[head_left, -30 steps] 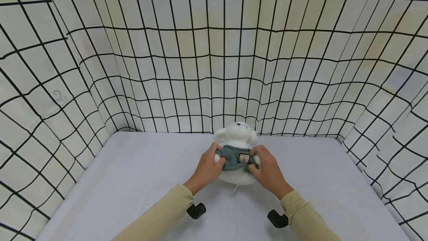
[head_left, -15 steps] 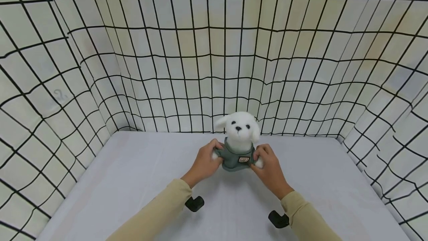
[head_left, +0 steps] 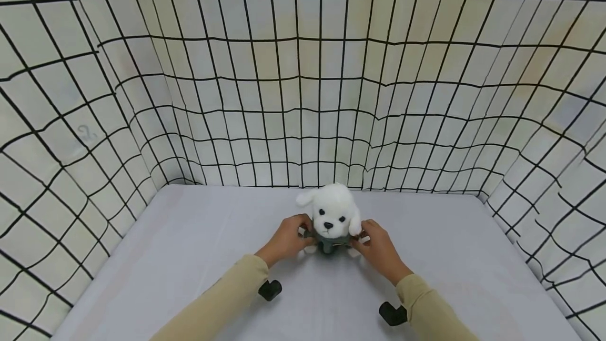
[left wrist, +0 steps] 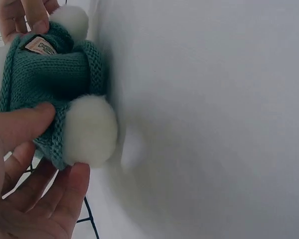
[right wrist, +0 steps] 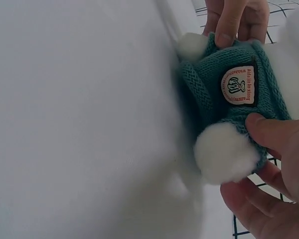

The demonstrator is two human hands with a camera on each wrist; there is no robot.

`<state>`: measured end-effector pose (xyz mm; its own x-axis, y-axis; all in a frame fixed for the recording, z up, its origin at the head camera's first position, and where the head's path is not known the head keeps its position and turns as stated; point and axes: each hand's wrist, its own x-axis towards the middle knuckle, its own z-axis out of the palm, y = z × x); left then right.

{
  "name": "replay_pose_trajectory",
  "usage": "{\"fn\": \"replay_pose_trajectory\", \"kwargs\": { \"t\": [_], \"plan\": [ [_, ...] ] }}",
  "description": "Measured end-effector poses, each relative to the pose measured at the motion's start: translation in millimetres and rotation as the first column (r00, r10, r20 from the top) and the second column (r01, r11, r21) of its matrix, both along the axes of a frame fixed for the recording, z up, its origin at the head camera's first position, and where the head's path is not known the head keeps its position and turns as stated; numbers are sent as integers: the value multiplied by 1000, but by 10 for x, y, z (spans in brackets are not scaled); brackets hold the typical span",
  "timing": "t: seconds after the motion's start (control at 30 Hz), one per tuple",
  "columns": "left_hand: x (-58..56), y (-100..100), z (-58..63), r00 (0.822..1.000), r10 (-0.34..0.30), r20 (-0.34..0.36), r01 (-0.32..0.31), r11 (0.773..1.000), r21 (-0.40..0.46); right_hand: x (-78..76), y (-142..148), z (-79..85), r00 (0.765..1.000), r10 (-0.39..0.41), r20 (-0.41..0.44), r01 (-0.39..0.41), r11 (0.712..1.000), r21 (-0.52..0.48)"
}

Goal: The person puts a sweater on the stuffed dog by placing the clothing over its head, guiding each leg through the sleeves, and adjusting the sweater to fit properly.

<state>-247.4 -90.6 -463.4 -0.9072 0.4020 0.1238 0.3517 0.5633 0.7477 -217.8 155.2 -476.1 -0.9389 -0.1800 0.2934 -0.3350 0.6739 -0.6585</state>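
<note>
A white plush dog in a teal knitted sweater faces me in the head view, low over the white table. My left hand pinches the sleeve on one side, thumb on top of the knit and fingers beneath, beside a round white paw. On the other side my right hand pinches the opposite sleeve next to the other paw. A printed label patch shows on the sweater's front. The dog's head hides most of the sweater in the head view.
The white table reaches back to a white wall with black grid netting on three sides. Two black angular pieces sit by the wrists, one at each cuff.
The plush dog's head has come up from tipped back and then leaned forward toward me. Both hands have kept hold of the sleeves, and the toy now sits lower in view.
</note>
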Motion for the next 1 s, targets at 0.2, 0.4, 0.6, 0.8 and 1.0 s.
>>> {"fn": "replay_pose_trajectory", "kwargs": {
  "t": [0.2,0.4,0.6,0.8,1.0],
  "plan": [
    [-37,44,-19,998,65,-16,-65,997,45,-65,-67,-28,998,-46,45,49,997,-55],
    [-167,110,-62,990,138,-18,-137,988,65,-202,-114,-47,995,-77,61,82,992,-92],
    [-258,144,-131,985,169,-38,-166,984,69,-320,-141,-99,995,-81,56,86,991,-104],
    [-254,113,-138,985,154,-76,-150,987,61,-343,-134,-104,995,-83,59,88,993,-73],
    [-144,58,-12,988,147,-46,-147,989,-10,-259,-104,-52,996,-91,-8,91,996,-18]
  ]
}}
